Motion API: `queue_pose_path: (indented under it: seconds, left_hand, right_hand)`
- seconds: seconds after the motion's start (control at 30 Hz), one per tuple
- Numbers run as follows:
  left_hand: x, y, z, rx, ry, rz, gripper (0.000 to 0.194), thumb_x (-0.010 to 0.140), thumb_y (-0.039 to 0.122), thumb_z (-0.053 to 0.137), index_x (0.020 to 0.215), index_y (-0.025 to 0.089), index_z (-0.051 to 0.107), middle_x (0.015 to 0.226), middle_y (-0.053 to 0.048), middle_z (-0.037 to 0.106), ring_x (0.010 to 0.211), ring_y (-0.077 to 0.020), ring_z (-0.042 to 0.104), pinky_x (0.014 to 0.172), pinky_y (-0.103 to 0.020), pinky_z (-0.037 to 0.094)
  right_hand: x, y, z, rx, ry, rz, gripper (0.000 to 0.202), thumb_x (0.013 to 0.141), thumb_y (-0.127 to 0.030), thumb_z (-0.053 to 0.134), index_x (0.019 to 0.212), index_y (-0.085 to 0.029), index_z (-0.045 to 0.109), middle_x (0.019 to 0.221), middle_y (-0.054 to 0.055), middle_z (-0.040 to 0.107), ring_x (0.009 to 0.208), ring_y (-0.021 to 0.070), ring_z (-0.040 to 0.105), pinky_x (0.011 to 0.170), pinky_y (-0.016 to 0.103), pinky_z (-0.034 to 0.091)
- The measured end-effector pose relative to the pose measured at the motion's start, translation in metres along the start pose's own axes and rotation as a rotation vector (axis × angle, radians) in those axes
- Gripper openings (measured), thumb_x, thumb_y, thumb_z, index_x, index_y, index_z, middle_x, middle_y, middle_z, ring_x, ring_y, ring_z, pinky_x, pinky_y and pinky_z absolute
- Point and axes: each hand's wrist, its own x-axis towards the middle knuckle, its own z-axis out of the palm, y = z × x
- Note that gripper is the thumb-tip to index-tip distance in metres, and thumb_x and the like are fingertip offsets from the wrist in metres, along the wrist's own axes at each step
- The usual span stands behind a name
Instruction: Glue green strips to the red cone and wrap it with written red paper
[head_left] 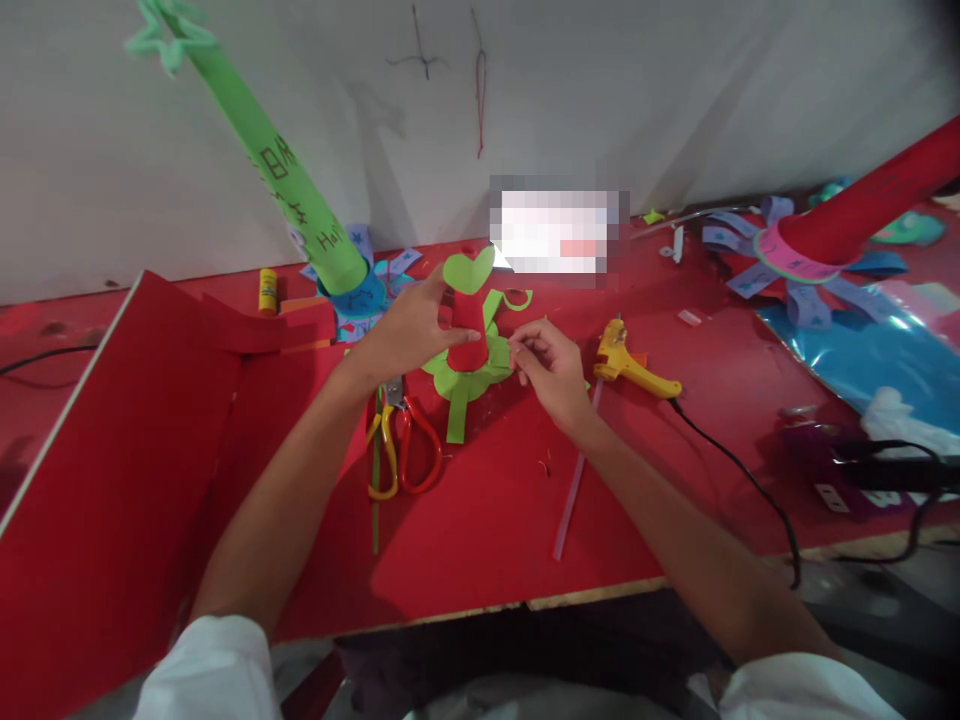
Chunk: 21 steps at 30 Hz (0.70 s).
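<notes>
Head camera showed the left hand (405, 332) holding the red tube (468, 312) upright on the counter (480, 530), thumb against its side. The right hand (553, 378), fingertips bunched, was at the green petals (459, 386); whether it pinched one, cannot tell. Judged as petal adjustment, calling for a steady tube.

I've got moderate, uneven light on my feed; can't pin the source. Soft shadows fall on the grey wall (285, 200) and red tabletop (480, 530). Glare streaks the blue plastic film (832, 350). Pixelated patch (555, 232) mid-back is blown white. Top-right corner goes dark. Wide lens bows the table edge. Fine detail's soft on the right hand (551, 372), smeary on the green star (171, 38).
</notes>
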Motion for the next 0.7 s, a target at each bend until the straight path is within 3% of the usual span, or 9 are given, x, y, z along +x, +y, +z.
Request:
queue_pose_path:
  seconds: [0.13, 0.37, 0.7]
  left_hand:
    - [0.0014, 0.0045, -0.0011, 0.054, -0.021, -0.046, 0.036, 0.087, 0.038, 0.072, 0.118, 0.021, 0.062, 0.113, -0.008, 0.074, 0.104, -0.0259, 0.071, 0.094, -0.040, 0.056]
    - [0.0012, 0.0066, -0.0003, 0.053, -0.014, -0.054, 0.041, 0.096, 0.040, 0.059, 0.132, 0.019, 0.057, 0.108, -0.008, 0.074, 0.100, -0.0252, 0.072, 0.089, -0.039, 0.057]
    - [0.0016, 0.0058, 0.0029, 0.049, 0.074, -0.103, 0.031, 0.098, 0.040, 0.059, 0.122, 0.020, 0.061, 0.100, -0.007, 0.074, 0.095, -0.0231, 0.072, 0.087, -0.035, 0.057]
  right_hand:
    - [-0.0002, -0.0007, -0.0004, -0.002, -0.004, 0.004, 0.014, 0.094, -0.033, 0.066, 0.086, -0.024, 0.059, 0.067, -0.005, 0.057, 0.052, 0.0091, 0.050, 0.050, 0.026, 0.039]
    - [-0.0002, -0.0005, -0.0010, 0.005, -0.006, 0.006, 0.016, 0.094, -0.035, 0.066, 0.086, -0.023, 0.059, 0.066, -0.005, 0.058, 0.052, 0.0091, 0.050, 0.050, 0.025, 0.039]
    - [-0.0006, 0.0027, -0.0019, 0.005, -0.011, -0.012, 0.015, 0.095, -0.035, 0.066, 0.088, -0.023, 0.058, 0.067, -0.005, 0.058, 0.053, 0.0089, 0.050, 0.051, 0.025, 0.039]
